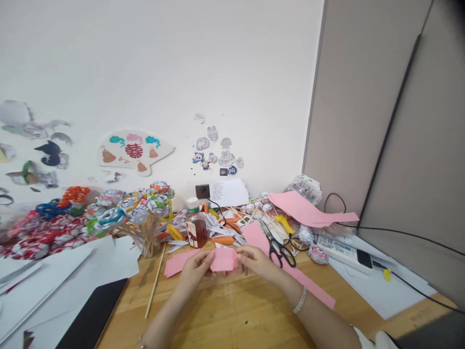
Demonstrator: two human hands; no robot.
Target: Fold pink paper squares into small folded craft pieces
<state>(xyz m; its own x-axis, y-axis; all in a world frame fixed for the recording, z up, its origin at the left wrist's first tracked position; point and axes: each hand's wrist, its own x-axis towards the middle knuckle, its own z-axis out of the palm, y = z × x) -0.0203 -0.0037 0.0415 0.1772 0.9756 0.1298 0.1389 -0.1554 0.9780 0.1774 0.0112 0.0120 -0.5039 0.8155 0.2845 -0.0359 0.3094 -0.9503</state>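
A small folded piece of pink paper point(223, 260) is held up over the wooden table between both hands. My left hand point(196, 267) pinches its left edge with the thumb in front. At the right edge, my right hand point(253, 261) grips it between thumb and fingers. Behind the left hand lies a flat pink paper strip point(178, 262). Black-handled scissors point(278, 249) rest on a longer pink strip point(315, 287) just right of the right hand. The fingers behind the folded paper are partly hidden.
A bottle of reddish liquid point(196, 227) stands behind the hands. A wooden stick point(155, 281) lies to the left, near a black flat object point(95, 315) and white papers point(90, 276). Paper flowers point(111, 218) crowd the back left; a power strip point(345, 254) with cables lies right.
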